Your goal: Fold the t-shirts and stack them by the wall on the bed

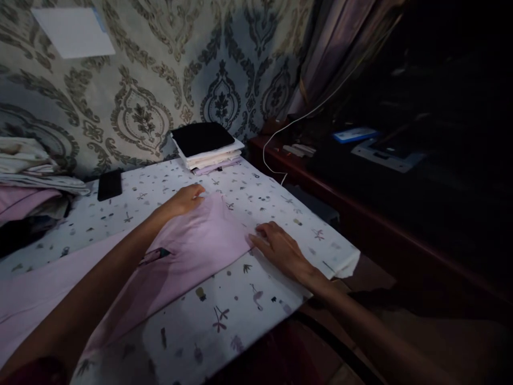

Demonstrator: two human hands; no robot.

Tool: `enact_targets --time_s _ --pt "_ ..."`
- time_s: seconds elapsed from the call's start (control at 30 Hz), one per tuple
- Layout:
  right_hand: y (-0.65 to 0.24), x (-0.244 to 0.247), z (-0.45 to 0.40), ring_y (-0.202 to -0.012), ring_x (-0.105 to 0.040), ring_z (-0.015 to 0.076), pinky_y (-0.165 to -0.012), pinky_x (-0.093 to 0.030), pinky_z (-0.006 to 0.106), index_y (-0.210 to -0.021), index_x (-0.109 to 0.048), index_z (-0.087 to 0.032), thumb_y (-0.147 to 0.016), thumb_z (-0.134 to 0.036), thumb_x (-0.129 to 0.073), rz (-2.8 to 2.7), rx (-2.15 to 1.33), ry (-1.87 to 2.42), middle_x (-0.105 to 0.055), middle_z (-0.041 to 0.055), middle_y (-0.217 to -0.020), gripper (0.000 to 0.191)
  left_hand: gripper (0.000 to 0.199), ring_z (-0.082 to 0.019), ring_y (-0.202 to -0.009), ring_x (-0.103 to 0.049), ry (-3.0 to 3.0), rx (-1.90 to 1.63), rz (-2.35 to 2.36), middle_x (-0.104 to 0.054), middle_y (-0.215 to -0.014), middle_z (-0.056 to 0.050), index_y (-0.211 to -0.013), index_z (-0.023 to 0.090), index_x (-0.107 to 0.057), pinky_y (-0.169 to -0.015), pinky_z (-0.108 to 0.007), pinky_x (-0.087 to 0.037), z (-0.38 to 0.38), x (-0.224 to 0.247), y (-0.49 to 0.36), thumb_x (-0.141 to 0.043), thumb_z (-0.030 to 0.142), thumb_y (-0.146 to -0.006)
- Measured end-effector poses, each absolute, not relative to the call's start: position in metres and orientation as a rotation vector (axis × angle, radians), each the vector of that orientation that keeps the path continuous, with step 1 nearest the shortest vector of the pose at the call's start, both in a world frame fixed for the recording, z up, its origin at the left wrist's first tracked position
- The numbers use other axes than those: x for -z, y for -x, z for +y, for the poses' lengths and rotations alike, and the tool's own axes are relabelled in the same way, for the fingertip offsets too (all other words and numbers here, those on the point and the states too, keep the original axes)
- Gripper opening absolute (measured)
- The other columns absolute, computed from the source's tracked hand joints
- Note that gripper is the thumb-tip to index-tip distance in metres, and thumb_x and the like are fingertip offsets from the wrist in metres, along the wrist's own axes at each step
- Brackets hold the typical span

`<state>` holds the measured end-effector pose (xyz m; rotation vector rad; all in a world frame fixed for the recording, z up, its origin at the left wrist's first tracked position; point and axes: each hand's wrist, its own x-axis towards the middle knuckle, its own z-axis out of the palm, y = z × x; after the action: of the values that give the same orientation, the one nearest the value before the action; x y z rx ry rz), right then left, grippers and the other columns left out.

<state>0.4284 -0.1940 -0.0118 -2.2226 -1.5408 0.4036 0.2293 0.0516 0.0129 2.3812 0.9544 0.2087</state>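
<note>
A light pink garment [208, 235] lies across the patterned white cloth, wrinkled in the middle, with a small dark green print showing in a fold. My left hand [184, 200] is at its far edge, the fingers bent and closed on the fabric there; the fingertips are partly hidden. By the garment's right corner is my right hand [280, 250], palm down, its thumb touching the corner and its fingers loosely bent and apart. My left forearm crosses over part of the garment.
A folded stack of clothes [208, 147] with a black piece on top stands against the wall. At the left lie a black phone [109, 185] and a heap of clothes [32, 176]. The white patterned cloth [256, 291] ends at right, beside a dark red wooden ledge [360, 219] and a white cable [292, 122].
</note>
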Motion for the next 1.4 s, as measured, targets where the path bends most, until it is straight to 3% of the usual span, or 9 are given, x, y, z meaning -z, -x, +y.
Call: enact_targets --time_s 0.13,0.27,0.4,0.57,0.77,0.87,1.03,1.4 --pt "-0.425 0.016 -0.197 -0.085 -0.066 0.025 -0.07 -0.051 0.037 -0.092 -0.062 -0.023 -0.091 -0.047 -0.056 -1.469 -0.36 2.228 -0.07 0.0081 -0.094 0.025 0.037 -0.025 -0.108 -0.064 -2.358 -0.089 1.032 -0.07 -0.116 -0.011 -0.111 0.015 -0.065 -0.097 -0.035 -0.048 0.071 0.0 -0.293 -0.059 0.019 -0.075" --pt "-0.428 0.02 -0.189 -0.074 -0.062 0.0211 -0.064 -0.046 0.033 -0.07 -0.054 -0.024 -0.084 -0.037 -0.06 -1.467 -0.383 2.223 -0.066 0.004 -0.083 0.02 0.029 -0.024 -0.09 -0.064 -2.294 -0.013 1.028 -0.071 -0.093 -0.008 -0.093 0.015 -0.068 -0.081 -0.032 -0.049 0.082 0.006 -0.316 -0.066 0.015 -0.064" --pt "-0.426 0.018 -0.187 -0.063 -0.054 0.0169 -0.06 -0.041 0.03 -0.062 -0.047 -0.023 -0.078 -0.033 -0.06 -1.334 -0.529 2.028 -0.059 0.0008 -0.069 0.023 0.01 -0.02 -0.072 -0.06 -2.193 0.015 0.981 -0.064 -0.071 -0.003 -0.071 0.016 -0.065 -0.069 -0.031 -0.045 0.084 0.0 -0.313 -0.067 0.013 -0.062" --pt "-0.405 0.002 -0.192 -0.062 -0.054 0.0155 -0.058 -0.042 0.029 -0.071 -0.051 -0.023 -0.079 -0.044 -0.065 -1.059 -0.871 1.617 -0.058 -0.0015 -0.064 0.027 0.012 -0.013 -0.067 -0.054 -2.083 -0.157 0.949 -0.061 -0.074 -0.001 -0.082 0.017 -0.067 -0.063 -0.026 -0.041 0.088 -0.02 -0.286 -0.068 0.017 -0.07" --pt "-0.358 -0.023 -0.186 -0.06 -0.046 0.012 -0.056 -0.038 0.026 -0.071 -0.052 -0.021 -0.08 -0.04 -0.067 -1.136 -0.906 1.433 -0.051 -0.0032 -0.066 0.026 0.024 -0.008 -0.05 -0.046 -1.806 -0.323 0.915 -0.053 -0.06 0.004 -0.093 0.017 -0.068 -0.055 -0.024 -0.037 0.091 -0.048 -0.223 -0.074 0.015 -0.07" --pt "-0.331 -0.034 -0.179 -0.062 -0.044 0.0117 -0.058 -0.039 0.026 -0.07 -0.051 -0.022 -0.081 -0.036 -0.065 -1.229 -0.907 1.34 -0.049 -0.0036 -0.066 0.023 0.026 -0.01 -0.048 -0.053 -1.688 -0.351 0.921 -0.058 -0.057 0.002 -0.095 0.016 -0.065 -0.056 -0.024 -0.043 0.086 -0.056 -0.187 -0.076 0.022 -0.072" --pt "-0.284 -0.038 -0.165 -0.062 -0.045 0.0112 -0.057 -0.038 0.025 -0.068 -0.047 -0.022 -0.081 -0.03 -0.061 -1.343 -0.997 1.24 -0.046 -0.0045 -0.065 0.02 0.025 -0.016 -0.062 -0.07 -1.502 -0.46 0.91 -0.071 -0.075 -0.004 -0.091 0.015 -0.06 -0.062 -0.026 -0.055 0.074 -0.055 -0.129 -0.074 0.02 -0.071" --pt "-0.21 -0.002 -0.146 -0.061 -0.045 0.0114 -0.059 -0.035 0.024 -0.072 -0.047 -0.021 -0.078 -0.021 -0.057 -1.624 -1.11 1.242 -0.049 -0.0046 -0.067 0.012 0.019 -0.014 -0.058 -0.069 -1.122 -0.612 0.933 -0.071 -0.07 -0.003 -0.084 0.013 -0.064 -0.06 -0.026 -0.06 0.057 -0.01 -0.041 -0.067 0.003 -0.068"
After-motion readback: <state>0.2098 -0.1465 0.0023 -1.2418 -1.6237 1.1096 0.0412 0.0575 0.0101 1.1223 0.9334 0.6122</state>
